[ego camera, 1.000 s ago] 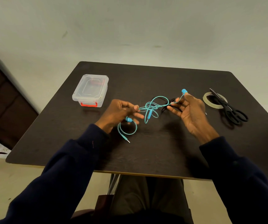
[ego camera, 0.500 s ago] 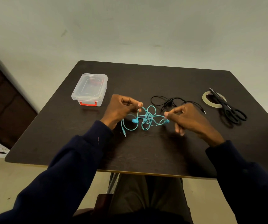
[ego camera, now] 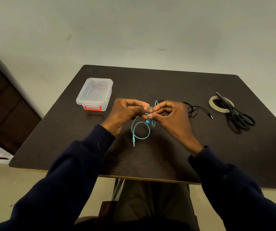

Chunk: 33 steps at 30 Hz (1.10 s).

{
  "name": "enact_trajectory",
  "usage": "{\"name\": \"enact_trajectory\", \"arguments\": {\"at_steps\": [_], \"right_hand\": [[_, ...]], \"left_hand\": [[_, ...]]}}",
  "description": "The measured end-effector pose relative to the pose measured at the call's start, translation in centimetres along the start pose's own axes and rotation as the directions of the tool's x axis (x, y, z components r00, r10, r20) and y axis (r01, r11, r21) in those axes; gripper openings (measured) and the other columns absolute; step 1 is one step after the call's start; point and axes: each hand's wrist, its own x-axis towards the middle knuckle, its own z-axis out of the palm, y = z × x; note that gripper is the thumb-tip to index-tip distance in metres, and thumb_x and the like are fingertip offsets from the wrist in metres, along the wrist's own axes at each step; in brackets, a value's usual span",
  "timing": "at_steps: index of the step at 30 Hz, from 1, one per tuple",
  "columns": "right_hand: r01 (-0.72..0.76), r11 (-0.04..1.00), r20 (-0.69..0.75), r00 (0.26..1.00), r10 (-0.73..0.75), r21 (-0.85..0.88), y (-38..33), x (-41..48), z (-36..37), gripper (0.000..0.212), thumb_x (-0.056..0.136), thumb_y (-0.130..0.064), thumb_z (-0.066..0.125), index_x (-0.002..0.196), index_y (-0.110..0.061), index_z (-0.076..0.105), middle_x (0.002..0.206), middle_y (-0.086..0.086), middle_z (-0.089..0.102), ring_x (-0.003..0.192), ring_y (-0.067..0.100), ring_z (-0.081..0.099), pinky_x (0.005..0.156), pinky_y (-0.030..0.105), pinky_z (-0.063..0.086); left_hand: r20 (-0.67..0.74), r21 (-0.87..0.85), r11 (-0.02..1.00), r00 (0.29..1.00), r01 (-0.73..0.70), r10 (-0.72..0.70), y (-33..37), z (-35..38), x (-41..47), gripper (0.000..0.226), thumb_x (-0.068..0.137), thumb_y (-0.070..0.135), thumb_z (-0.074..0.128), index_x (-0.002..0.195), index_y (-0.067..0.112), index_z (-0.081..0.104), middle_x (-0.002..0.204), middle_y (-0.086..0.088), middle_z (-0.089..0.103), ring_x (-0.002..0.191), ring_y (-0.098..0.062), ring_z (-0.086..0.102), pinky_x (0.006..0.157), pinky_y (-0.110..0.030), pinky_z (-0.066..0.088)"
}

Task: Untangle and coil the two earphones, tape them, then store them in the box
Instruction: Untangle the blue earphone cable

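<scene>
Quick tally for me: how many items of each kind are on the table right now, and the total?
Earphones: 2, the teal earphone held by the left hand and right hand, and the black earphone lying on the table
Clear plastic box: 1
Tape roll: 1
Black scissors: 1
Total: 5

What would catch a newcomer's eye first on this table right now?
The turquoise earphone, pinched between the left hand and right hand at table centre. Next, the lidded clear box with its red latch at far left, then the black scissors lying across the tape roll at far right.
</scene>
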Motion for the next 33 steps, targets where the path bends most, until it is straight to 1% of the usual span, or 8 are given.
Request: {"name": "enact_trajectory", "arguments": {"at_steps": [6, 13, 18, 21, 25, 27, 28, 33], "right_hand": [[-0.076, 0.997, 0.033, 0.997, 0.076, 0.005, -0.2, 0.5, -1.1, 0.005, 0.085, -0.013, 0.079, 0.089, -0.013, 0.080, 0.078, 0.000, 0.077, 0.071, 0.011, 0.074, 0.061, 0.023, 0.058], [-0.049, 0.955, 0.045, 0.997, 0.065, -0.294, 0.8, 2.0, -6.0, 0.011, 0.092, -0.011, 0.072, 0.091, -0.018, 0.080, 0.084, -0.007, 0.075, 0.071, -0.001, 0.067, 0.061, 0.007, 0.045], [-0.075, 0.923, 0.008, 0.996, 0.084, -0.377, 1.9, 1.9, -7.3, 0.023, 0.094, -0.007, 0.067, 0.080, -0.025, 0.073, 0.081, -0.002, 0.073, 0.072, 0.005, 0.064, 0.059, 0.012, 0.042], [-0.084, 0.892, 0.027, 0.994, 0.107, -0.445, 2.1, 1.5, -8.6, 0.023, 0.097, -0.004, 0.061, 0.086, -0.018, 0.076, 0.079, 0.000, 0.071, 0.065, 0.001, 0.059, 0.054, 0.008, 0.038], [-0.081, 0.840, 0.081, 0.986, 0.147, -0.536, 2.5, 0.7, -10.2, 0.025, 0.099, -0.002, 0.057, 0.091, -0.011, 0.079, 0.076, -0.002, 0.069, 0.065, -0.003, 0.062, 0.057, 0.013, 0.044], [-0.103, 0.832, 0.074, 0.983, 0.171, -0.546, 3.0, 0.6, -10.3, 0.024, 0.099, -0.004, 0.058, 0.090, -0.013, 0.079, 0.087, 0.009, 0.074, 0.081, 0.019, 0.068, 0.073, 0.034, 0.053], [-0.110, 0.828, 0.070, 0.982, 0.177, -0.551, 3.1, 0.6, -10.2, 0.023, 0.099, -0.005, 0.059, 0.089, -0.014, 0.079, 0.089, 0.012, 0.074, 0.081, 0.024, 0.067, 0.070, 0.036, 0.052], [-0.137, 0.837, 0.096, 0.971, 0.220, -0.529, 3.0, 0.1, -10.6, 0.022, 0.093, 0.001, 0.065, 0.084, -0.014, 0.078, 0.078, 0.002, 0.072, 0.068, 0.005, 0.062, 0.058, 0.010, 0.047]], "left_hand": [[0.036, 0.202, 0.971, 0.992, -0.128, 0.124, 0.2, -0.2, -0.3, 0.020, 0.084, 0.008, 0.078, 0.099, -0.005, 0.074, 0.085, -0.013, 0.078, 0.077, -0.031, 0.076, 0.070, -0.030, 0.062], [-0.072, 0.360, 0.917, 0.975, -0.171, 0.210, 0.6, -1.8, 0.7, 0.010, 0.090, 0.009, 0.074, 0.096, 0.001, 0.077, 0.080, -0.005, 0.078, 0.078, -0.017, 0.076, 0.066, -0.025, 0.059], [-0.090, 0.418, 0.893, 0.971, -0.164, 0.220, 0.7, -2.2, 1.0, 0.011, 0.089, 0.013, 0.075, 0.098, 0.007, 0.078, 0.085, -0.004, 0.079, 0.082, -0.013, 0.076, 0.069, -0.023, 0.059], [-0.141, 0.477, 0.862, 0.954, -0.168, 0.264, 0.8, -3.0, 0.9, 0.009, 0.088, 0.011, 0.076, 0.096, 0.007, 0.079, 0.082, -0.003, 0.078, 0.079, -0.010, 0.076, 0.071, -0.020, 0.058], [-0.238, 0.518, 0.845, 0.926, -0.135, 0.294, 0.8, -4.4, 0.9, 0.008, 0.089, 0.011, 0.076, 0.096, 0.010, 0.079, 0.082, -0.001, 0.078, 0.080, -0.007, 0.075, 0.080, -0.023, 0.059], [-0.263, 0.543, 0.833, 0.921, -0.104, 0.286, 0.5, -4.1, 0.9, 0.008, 0.089, 0.012, 0.076, 0.096, 0.010, 0.079, 0.082, 0.000, 0.077, 0.079, -0.006, 0.074, 0.083, -0.024, 0.059], [-0.271, 0.560, 0.824, 0.922, -0.084, 0.278, 0.4, -3.9, 0.9, 0.008, 0.089, 0.012, 0.076, 0.096, 0.010, 0.079, 0.081, 0.001, 0.077, 0.079, -0.005, 0.074, 0.084, -0.025, 0.059], [-0.123, 0.616, 0.787, 0.982, -0.036, 0.142, 0.0, -4.4, 0.9, 0.009, 0.087, 0.012, 0.078, 0.095, 0.009, 0.080, 0.084, 0.002, 0.078, 0.083, -0.008, 0.074, 0.090, -0.031, 0.058]]}}
